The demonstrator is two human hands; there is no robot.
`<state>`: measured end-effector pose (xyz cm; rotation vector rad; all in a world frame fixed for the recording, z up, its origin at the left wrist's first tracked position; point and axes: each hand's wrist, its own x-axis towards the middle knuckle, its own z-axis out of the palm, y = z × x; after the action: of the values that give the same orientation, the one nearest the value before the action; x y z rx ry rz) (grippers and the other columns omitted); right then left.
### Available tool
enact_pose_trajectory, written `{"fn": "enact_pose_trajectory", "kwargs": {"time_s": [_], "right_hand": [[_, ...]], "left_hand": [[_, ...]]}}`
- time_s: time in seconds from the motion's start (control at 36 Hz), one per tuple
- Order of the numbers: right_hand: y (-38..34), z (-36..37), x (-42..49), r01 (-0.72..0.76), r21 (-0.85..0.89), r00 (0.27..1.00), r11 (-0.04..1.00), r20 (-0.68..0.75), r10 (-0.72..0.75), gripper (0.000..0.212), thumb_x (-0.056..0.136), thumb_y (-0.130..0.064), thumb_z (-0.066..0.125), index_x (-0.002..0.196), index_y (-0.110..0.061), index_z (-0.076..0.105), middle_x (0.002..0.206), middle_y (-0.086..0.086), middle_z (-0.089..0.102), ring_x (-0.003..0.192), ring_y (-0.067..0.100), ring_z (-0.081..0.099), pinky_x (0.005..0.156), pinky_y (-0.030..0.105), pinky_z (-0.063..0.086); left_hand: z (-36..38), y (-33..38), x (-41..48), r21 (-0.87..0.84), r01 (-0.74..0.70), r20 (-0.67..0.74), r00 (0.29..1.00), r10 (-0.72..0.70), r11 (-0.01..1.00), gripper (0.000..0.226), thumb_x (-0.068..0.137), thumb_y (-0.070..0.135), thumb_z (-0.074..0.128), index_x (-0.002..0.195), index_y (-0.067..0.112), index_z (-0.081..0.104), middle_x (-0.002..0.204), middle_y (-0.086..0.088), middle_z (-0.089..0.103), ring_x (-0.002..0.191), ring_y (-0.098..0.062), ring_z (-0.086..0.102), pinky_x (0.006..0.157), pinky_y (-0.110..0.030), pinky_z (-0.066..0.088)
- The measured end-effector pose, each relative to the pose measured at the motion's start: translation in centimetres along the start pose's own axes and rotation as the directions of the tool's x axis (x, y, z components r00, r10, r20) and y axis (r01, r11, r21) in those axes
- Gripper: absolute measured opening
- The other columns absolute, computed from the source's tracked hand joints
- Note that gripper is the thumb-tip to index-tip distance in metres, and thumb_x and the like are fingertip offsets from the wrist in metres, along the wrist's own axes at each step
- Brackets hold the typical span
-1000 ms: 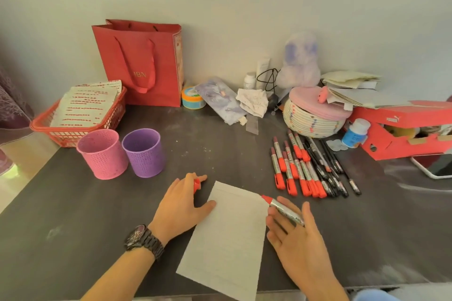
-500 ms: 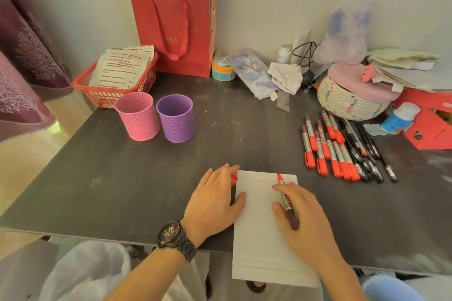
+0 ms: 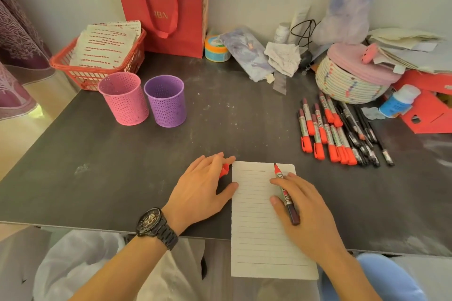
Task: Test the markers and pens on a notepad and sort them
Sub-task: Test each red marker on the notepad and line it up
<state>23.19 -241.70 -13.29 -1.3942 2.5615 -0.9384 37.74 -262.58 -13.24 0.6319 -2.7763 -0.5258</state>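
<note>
A lined notepad (image 3: 259, 227) lies at the table's near edge and hangs over it. My right hand (image 3: 308, 215) holds an uncapped red marker (image 3: 285, 193), its tip at the pad's top lines. My left hand (image 3: 203, 190) rests at the pad's left edge, thumb on the paper, with the red cap (image 3: 224, 170) pinched between its fingers. Several red-capped markers (image 3: 322, 129) and black pens (image 3: 362, 134) lie in a row at the right. A pink cup (image 3: 124, 99) and a purple cup (image 3: 166, 101) stand empty at the left.
A red basket of papers (image 3: 97, 56) and a red gift bag (image 3: 166, 5) stand at the back left. A woven basket with a pink lid (image 3: 349, 80), a blue bottle (image 3: 398, 101), red boxes (image 3: 430, 110) and clutter fill the back right. A bin bag (image 3: 80, 264) sits below the edge.
My view has shifted closer and downward. The notepad has been straightened and pulled over the table edge, and my right hand has turned the marker upright with its tip on the paper.
</note>
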Motion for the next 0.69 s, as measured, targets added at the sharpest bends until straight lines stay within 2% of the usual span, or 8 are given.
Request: {"fn": "enact_pose_trajectory", "kwargs": {"time_s": [0.08, 0.17, 0.28, 0.33, 0.39, 0.47, 0.56, 0.69], "right_hand": [[-0.5, -0.3, 0.3, 0.001, 0.145, 0.990, 0.989, -0.139, 0.020, 0.027, 0.093, -0.039, 0.062, 0.119, -0.040, 0.065, 0.125, -0.030, 0.055, 0.124, 0.006, 0.055, 0.104, 0.034, 0.046], [-1.9, -0.9, 1.5, 0.000, 0.365, 0.961, 0.931, -0.256, 0.101, 0.008, 0.097, -0.036, 0.065, 0.104, -0.040, 0.065, 0.107, -0.017, 0.069, 0.099, 0.008, 0.067, 0.085, 0.017, 0.049], [-4.2, -1.5, 4.8, -0.146, 0.782, 0.957, 0.606, -0.043, 0.286, 0.009, 0.092, -0.036, 0.062, 0.088, -0.029, 0.066, 0.068, 0.007, 0.070, 0.055, 0.016, 0.061, 0.052, 0.025, 0.050], [-4.9, -1.2, 6.4, -0.249, 0.855, 0.937, 0.454, 0.095, 0.335, 0.012, 0.089, -0.033, 0.063, 0.089, -0.022, 0.068, 0.066, 0.010, 0.069, 0.050, 0.019, 0.059, 0.047, 0.027, 0.048], [-5.2, -0.7, 7.7, -0.298, 0.871, 0.922, 0.391, 0.157, 0.353, 0.021, 0.090, -0.034, 0.064, 0.092, -0.013, 0.067, 0.070, 0.013, 0.071, 0.050, 0.020, 0.060, 0.046, 0.028, 0.047], [-5.3, 0.5, 9.0, -0.288, 0.860, 0.913, 0.420, 0.115, 0.391, 0.028, 0.093, -0.037, 0.064, 0.084, -0.011, 0.065, 0.067, 0.010, 0.071, 0.049, 0.017, 0.061, 0.045, 0.025, 0.048], [-5.1, 1.7, 9.0, -0.262, 0.808, 0.903, 0.528, 0.013, 0.429, 0.032, 0.096, -0.037, 0.065, 0.071, -0.017, 0.060, 0.056, 0.004, 0.065, 0.044, 0.012, 0.058, 0.043, 0.021, 0.045], [-4.8, 2.6, 8.1, -0.208, 0.732, 0.930, 0.649, -0.058, 0.363, 0.024, 0.095, -0.025, 0.068, 0.073, -0.018, 0.061, 0.055, 0.005, 0.064, 0.044, 0.010, 0.058, 0.043, 0.018, 0.043]], "left_hand": [[0.2, 0.2, 0.0, 0.005, 0.009, -0.009, 1.000, -0.008, 1.000, 0.048, 0.093, 0.062, 0.046, 0.130, 0.031, 0.043, 0.151, 0.010, 0.044, 0.139, -0.009, 0.039, 0.115, -0.026, 0.009], [0.3, 0.1, 0.0, 0.010, 0.003, -0.020, 1.000, -0.003, 1.000, 0.045, 0.093, 0.063, 0.047, 0.126, 0.033, 0.042, 0.149, 0.010, 0.047, 0.139, -0.009, 0.040, 0.114, -0.026, 0.011], [0.2, 0.0, 0.2, 0.006, 0.002, -0.016, 1.000, -0.002, 1.000, 0.045, 0.091, 0.062, 0.050, 0.124, 0.031, 0.044, 0.145, 0.013, 0.052, 0.138, -0.008, 0.040, 0.116, -0.027, 0.014], [0.1, 0.0, 0.3, 0.000, 0.004, -0.011, 1.000, -0.004, 1.000, 0.046, 0.090, 0.062, 0.052, 0.123, 0.030, 0.044, 0.143, 0.016, 0.052, 0.138, -0.007, 0.040, 0.116, -0.028, 0.016], [0.1, 0.0, 0.4, -0.005, 0.013, -0.007, 1.000, -0.013, 1.000, 0.042, 0.089, 0.061, 0.054, 0.117, 0.031, 0.043, 0.145, 0.016, 0.051, 0.137, -0.009, 0.042, 0.116, -0.030, 0.019], [0.1, 0.1, 0.4, -0.015, 0.032, -0.019, 0.999, -0.032, 0.999, 0.037, 0.088, 0.061, 0.058, 0.110, 0.035, 0.041, 0.145, 0.016, 0.051, 0.132, -0.011, 0.047, 0.111, -0.028, 0.020], [0.0, 0.2, 0.4, -0.036, 0.043, -0.021, 0.999, -0.043, 0.998, 0.039, 0.087, 0.061, 0.059, 0.102, 0.041, 0.030, 0.143, 0.015, 0.052, 0.130, -0.012, 0.048, 0.109, -0.027, 0.019], [-0.1, 0.1, 0.5, -0.065, 0.025, -0.035, 0.999, -0.027, 0.998, 0.037, 0.085, 0.061, 0.058, 0.102, 0.042, 0.032, 0.141, 0.020, 0.053, 0.131, -0.007, 0.045, 0.111, -0.027, 0.022]]}}
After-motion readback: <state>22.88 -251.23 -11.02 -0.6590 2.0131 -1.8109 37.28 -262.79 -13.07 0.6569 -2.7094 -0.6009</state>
